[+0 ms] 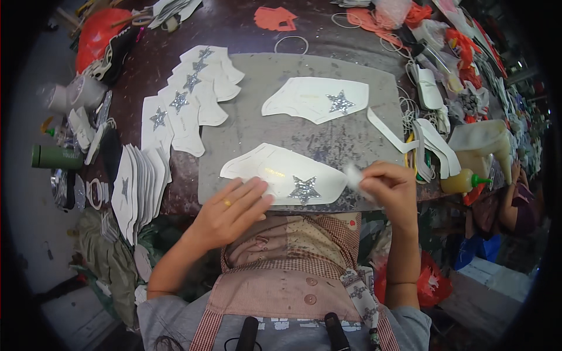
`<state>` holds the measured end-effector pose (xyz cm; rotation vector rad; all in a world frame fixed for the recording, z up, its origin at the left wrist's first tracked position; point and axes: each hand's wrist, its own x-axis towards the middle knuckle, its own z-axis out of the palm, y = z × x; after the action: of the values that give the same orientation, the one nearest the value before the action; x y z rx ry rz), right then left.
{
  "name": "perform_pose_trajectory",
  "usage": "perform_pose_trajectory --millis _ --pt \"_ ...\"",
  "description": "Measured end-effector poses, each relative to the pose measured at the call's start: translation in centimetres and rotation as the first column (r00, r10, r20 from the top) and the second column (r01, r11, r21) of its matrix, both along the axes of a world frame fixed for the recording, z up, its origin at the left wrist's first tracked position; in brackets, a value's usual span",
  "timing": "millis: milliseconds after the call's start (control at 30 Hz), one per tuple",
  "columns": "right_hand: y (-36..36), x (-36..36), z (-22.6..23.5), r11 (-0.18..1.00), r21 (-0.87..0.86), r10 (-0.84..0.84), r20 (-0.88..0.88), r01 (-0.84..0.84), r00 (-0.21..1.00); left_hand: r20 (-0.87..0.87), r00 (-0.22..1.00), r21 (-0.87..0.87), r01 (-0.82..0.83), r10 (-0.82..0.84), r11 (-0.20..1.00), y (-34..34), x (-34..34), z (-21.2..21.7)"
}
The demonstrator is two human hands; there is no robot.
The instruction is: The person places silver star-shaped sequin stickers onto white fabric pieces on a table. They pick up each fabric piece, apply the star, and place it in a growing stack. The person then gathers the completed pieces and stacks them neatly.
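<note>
A white shoe-upper piece (249,161) with a silver glitter star lies near the front edge of a grey work board (234,134). My left hand (234,212) rests flat on its lower left part, fingers stretched out and a ring on one of them. At the piece's right end, my right hand (391,190) pinches a small white scrap (353,175), blurred by motion; its exact kind cannot be made out. Farther up the board lies a second white shoe-upper piece (301,93), also with a silver star, untouched.
Overlapping starred pieces (187,120) spread left of the board, with a standing stack of white pieces (140,187) nearer me. White strips (436,146) hang over the board's right side, beside a yellow glue bottle (459,181). A green bottle (55,157) lies far left.
</note>
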<state>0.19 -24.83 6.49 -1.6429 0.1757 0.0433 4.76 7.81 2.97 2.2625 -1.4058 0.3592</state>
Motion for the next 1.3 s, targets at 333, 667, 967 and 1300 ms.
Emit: perform_pose_trajectory --millis 333,667,967,1300 --pt "7.6 3.0 -1.0 0.856 -0.241 0.41 -0.223 -0.457 0.885 -0.23 0.958 -0.156 -0.209 0.17 0.965 0.2 -4.5 -3.6" --pt "8.2 4.3 -0.2 0.787 -0.321 0.433 -0.32 -0.526 0.843 -0.306 0.937 -0.08 -0.202 0.169 0.976 0.7 -4.4 -3.8" --pt "8.5 4.6 -0.2 0.761 -0.343 0.432 -0.364 -0.551 0.825 -0.291 0.939 -0.165 -0.238 0.184 0.957 0.2 -4.7 -4.3" --pt "8.6 4.6 -0.4 0.772 -0.358 0.416 -0.341 -0.526 0.843 -0.142 0.984 -0.249 -0.142 0.109 0.958 -0.1 -7.0 -5.5"
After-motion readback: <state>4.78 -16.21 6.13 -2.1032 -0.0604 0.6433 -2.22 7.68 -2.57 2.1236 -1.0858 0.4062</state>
